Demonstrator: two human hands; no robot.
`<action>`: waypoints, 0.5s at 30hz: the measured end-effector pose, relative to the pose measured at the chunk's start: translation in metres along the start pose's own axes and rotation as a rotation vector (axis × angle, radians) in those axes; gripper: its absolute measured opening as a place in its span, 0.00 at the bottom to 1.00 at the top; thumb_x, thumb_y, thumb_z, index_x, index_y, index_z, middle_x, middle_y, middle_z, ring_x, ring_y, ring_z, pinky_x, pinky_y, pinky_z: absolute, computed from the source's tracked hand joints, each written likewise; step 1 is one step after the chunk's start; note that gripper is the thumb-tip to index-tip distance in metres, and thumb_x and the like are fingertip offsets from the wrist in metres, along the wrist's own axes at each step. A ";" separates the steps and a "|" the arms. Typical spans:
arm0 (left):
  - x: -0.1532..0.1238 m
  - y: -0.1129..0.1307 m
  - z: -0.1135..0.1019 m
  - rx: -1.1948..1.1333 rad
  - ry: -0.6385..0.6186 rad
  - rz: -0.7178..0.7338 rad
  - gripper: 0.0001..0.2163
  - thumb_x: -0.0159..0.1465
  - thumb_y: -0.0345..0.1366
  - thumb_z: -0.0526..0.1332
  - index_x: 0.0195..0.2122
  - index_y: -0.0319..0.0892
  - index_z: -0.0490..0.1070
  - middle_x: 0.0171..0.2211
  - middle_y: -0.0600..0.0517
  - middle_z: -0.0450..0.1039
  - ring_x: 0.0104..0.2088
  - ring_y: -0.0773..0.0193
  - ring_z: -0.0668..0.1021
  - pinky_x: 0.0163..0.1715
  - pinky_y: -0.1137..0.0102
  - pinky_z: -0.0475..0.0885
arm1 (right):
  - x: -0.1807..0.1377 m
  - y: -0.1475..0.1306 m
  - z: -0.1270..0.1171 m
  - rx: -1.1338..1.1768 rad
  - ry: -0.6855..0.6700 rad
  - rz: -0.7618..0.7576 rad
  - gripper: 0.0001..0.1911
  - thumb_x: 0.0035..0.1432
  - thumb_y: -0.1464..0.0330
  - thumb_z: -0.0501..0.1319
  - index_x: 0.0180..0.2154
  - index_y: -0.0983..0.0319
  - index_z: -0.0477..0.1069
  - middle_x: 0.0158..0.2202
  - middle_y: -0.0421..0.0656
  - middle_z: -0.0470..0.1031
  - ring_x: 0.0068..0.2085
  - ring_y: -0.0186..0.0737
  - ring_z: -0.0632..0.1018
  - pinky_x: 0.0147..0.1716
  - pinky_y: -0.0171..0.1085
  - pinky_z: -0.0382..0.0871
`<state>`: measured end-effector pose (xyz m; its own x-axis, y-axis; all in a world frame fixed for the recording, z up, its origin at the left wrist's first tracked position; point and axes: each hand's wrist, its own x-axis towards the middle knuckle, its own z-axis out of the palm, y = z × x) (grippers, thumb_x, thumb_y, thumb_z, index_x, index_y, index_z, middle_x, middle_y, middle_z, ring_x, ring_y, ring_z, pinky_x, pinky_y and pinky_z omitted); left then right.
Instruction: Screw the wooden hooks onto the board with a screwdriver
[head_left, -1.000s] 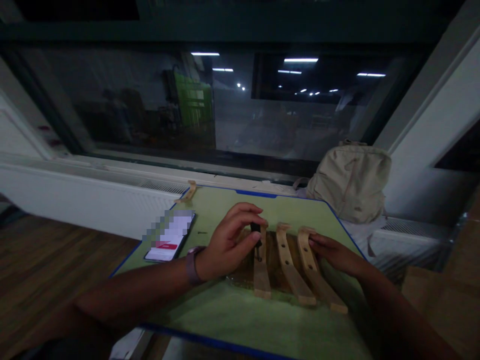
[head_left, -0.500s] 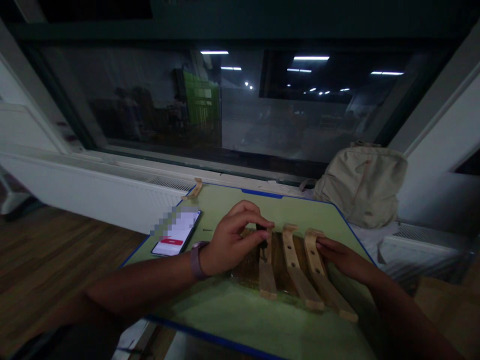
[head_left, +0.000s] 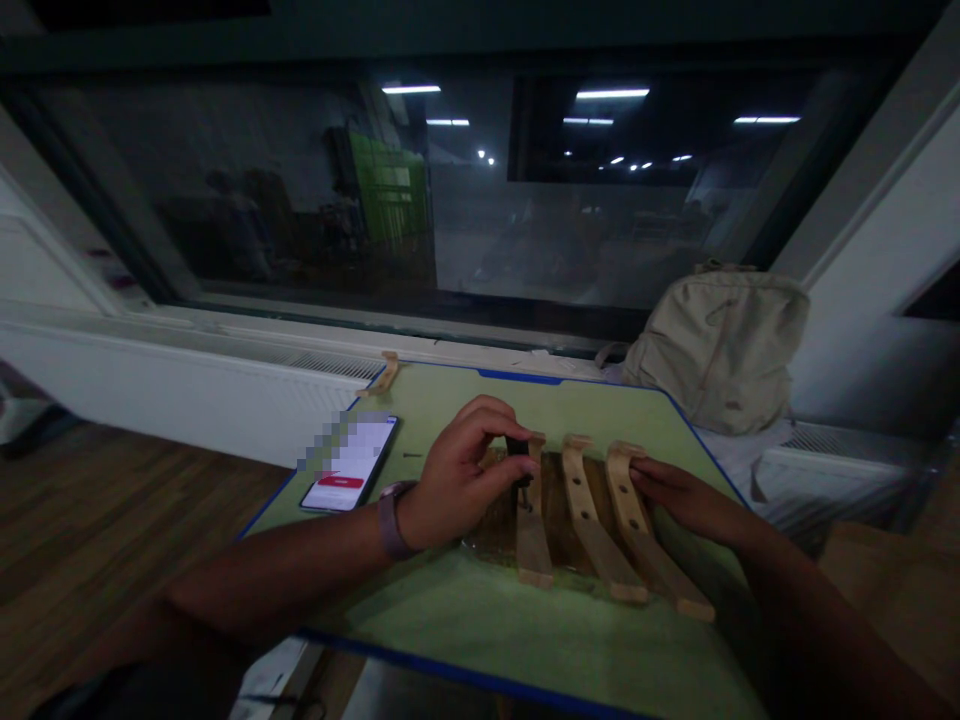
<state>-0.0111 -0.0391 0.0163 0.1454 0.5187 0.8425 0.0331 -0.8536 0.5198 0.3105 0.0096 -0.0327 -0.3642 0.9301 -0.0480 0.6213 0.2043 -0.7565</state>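
Note:
Three pale wooden slats [head_left: 589, 522] lie side by side across a darker wooden piece on a green mat [head_left: 480, 620]. My left hand [head_left: 457, 475] is closed in a pinch on a small dark tool [head_left: 520, 460], held upright against the top of the leftmost slat [head_left: 531, 530]. My right hand [head_left: 679, 495] rests with fingers laid flat against the outer edge of the rightmost slat [head_left: 645, 530]. A band sits on my left wrist.
A phone [head_left: 351, 470] with a lit screen lies on the mat's left side. One small wooden piece [head_left: 384, 375] sits at the mat's far left corner. A beige bag [head_left: 720, 345] rests on the sill at right. A dark window spans the back.
The view has shifted slightly. Both hands stay on the slats, the left one still pinching the dark tool at the leftmost slat.

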 end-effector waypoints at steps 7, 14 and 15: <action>-0.007 0.006 0.005 -0.155 -0.107 -0.138 0.13 0.73 0.31 0.55 0.57 0.48 0.67 0.53 0.45 0.72 0.50 0.62 0.79 0.50 0.65 0.75 | -0.001 -0.005 0.000 -0.011 0.006 0.023 0.41 0.53 0.33 0.55 0.44 0.61 0.82 0.52 0.54 0.82 0.54 0.66 0.80 0.58 0.58 0.73; -0.006 -0.003 0.002 0.028 -0.024 -0.013 0.11 0.66 0.35 0.67 0.48 0.47 0.73 0.41 0.50 0.72 0.43 0.62 0.76 0.44 0.67 0.73 | -0.003 -0.015 0.000 0.019 -0.004 0.039 0.42 0.53 0.33 0.55 0.43 0.62 0.82 0.49 0.54 0.83 0.51 0.65 0.81 0.56 0.59 0.74; -0.007 -0.002 0.002 0.024 -0.024 -0.042 0.10 0.67 0.34 0.66 0.49 0.46 0.72 0.41 0.49 0.72 0.43 0.63 0.76 0.43 0.67 0.74 | -0.003 -0.016 0.000 0.021 -0.013 0.040 0.43 0.52 0.33 0.55 0.44 0.63 0.82 0.49 0.55 0.83 0.51 0.65 0.81 0.56 0.59 0.74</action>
<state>-0.0100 -0.0406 0.0090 0.1672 0.5527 0.8165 0.0629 -0.8324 0.5506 0.3017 0.0031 -0.0205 -0.3482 0.9334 -0.0869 0.6210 0.1602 -0.7672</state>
